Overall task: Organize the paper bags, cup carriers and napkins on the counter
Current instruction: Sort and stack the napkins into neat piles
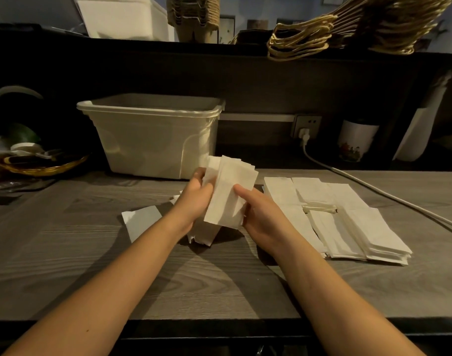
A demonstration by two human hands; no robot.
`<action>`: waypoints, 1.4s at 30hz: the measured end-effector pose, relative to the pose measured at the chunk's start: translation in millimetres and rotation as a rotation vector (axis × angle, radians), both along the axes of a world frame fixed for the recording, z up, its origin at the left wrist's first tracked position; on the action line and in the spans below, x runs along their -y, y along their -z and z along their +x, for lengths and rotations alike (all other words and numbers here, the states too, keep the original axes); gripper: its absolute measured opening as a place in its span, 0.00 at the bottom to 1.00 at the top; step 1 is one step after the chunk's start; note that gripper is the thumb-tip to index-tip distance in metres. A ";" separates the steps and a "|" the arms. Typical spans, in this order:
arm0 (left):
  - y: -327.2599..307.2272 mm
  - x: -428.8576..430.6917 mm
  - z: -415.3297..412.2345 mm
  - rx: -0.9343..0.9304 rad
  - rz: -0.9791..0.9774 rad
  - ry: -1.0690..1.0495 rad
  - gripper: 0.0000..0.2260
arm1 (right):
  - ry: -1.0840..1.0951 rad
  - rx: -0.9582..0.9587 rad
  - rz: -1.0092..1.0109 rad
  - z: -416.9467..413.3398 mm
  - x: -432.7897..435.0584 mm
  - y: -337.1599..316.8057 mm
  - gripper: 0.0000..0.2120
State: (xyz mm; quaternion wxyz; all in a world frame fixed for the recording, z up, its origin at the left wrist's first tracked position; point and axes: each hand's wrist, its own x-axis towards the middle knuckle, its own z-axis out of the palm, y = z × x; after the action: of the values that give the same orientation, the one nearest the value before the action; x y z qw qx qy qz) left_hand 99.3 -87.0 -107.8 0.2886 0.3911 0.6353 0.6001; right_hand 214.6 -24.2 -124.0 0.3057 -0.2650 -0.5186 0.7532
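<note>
Gripping a stack of napkins (230, 191) just above the counter (219, 286), we curl our left hand (194, 199) round its left edge and our right hand (260, 214) round its right (thumb on top). White paper piles (348, 227) lie to the right, with a plastic bin (153, 134) behind.

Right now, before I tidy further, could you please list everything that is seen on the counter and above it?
napkin stack: one, white, held above the counter by both hands
loose napkins: a few, white, on the counter under the hands
flat paper bags: several overlapping piles, white, on the counter at right
handled bags: one bundle, tan, upper shelf at right
plastic bin: one, cream, behind the hands
cable: one, white, from the wall socket across the counter
cup: one, white with flower print, far right
basket: one, golden-brown, far left
counter: one, grey wood grain
left hand: grips the stack's left edge
right hand: grips its right edge
</note>
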 end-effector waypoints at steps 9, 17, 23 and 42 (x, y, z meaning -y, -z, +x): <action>10.8 -5.7 15.2 -0.009 0.109 -0.007 0.14 | 0.192 0.019 0.368 -4.2 1.7 9.1 0.13; 14.9 -5.2 21.4 -0.121 0.170 0.091 0.14 | 0.299 0.160 0.562 -1.0 1.8 5.2 0.18; 20.2 -6.3 21.6 -0.053 0.215 0.061 0.15 | 0.268 0.143 0.424 -3.1 7.1 8.6 0.18; 22.5 -8.5 33.6 0.338 0.270 0.168 0.16 | 0.269 -0.510 -0.303 0.7 -4.9 1.8 0.20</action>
State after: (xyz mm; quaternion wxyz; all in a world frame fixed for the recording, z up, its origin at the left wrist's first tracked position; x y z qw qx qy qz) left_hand 132.9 -78.5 -130.3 0.3849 0.3716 0.4569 0.7106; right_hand 215.3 -19.2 -125.8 0.4798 -0.1766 -0.2677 0.8167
